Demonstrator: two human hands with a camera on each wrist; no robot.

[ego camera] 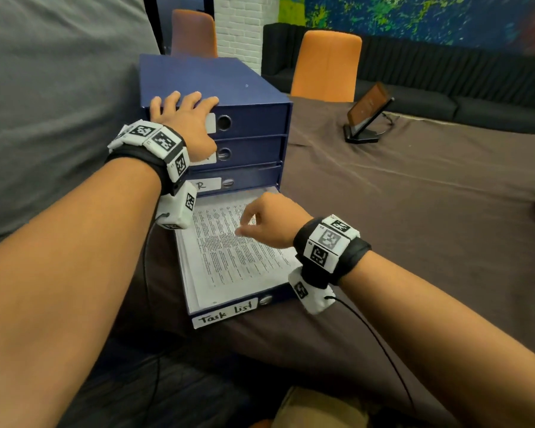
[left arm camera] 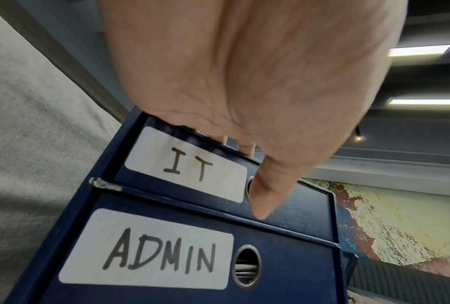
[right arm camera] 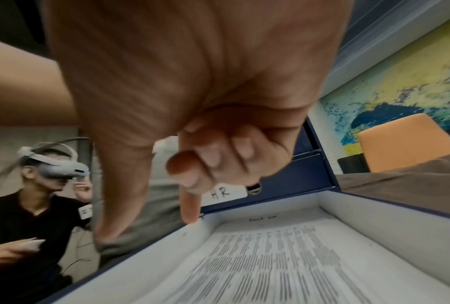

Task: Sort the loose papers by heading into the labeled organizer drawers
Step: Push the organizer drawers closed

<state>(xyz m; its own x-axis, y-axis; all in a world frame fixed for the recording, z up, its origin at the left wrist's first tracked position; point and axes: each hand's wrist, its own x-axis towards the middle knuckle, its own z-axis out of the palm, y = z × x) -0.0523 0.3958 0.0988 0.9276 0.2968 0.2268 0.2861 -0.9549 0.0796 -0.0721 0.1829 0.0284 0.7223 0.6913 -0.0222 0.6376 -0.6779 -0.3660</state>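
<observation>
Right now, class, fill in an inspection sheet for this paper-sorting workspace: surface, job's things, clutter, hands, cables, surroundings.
Surface: table under brown cloth.
Job's things: blue organizer; drawers IT, ADMIN, HR closed; Task List drawer pulled out, printed paper inside.
Clutter: phone on stand.
Hands: left hand rests on the organizer's top front edge; right hand curled over the paper, holding nothing.
Cables: wrist-camera cords.
Surroundings: orange chairs, dark sofa, painted wall, a seated person wearing a headset.
</observation>
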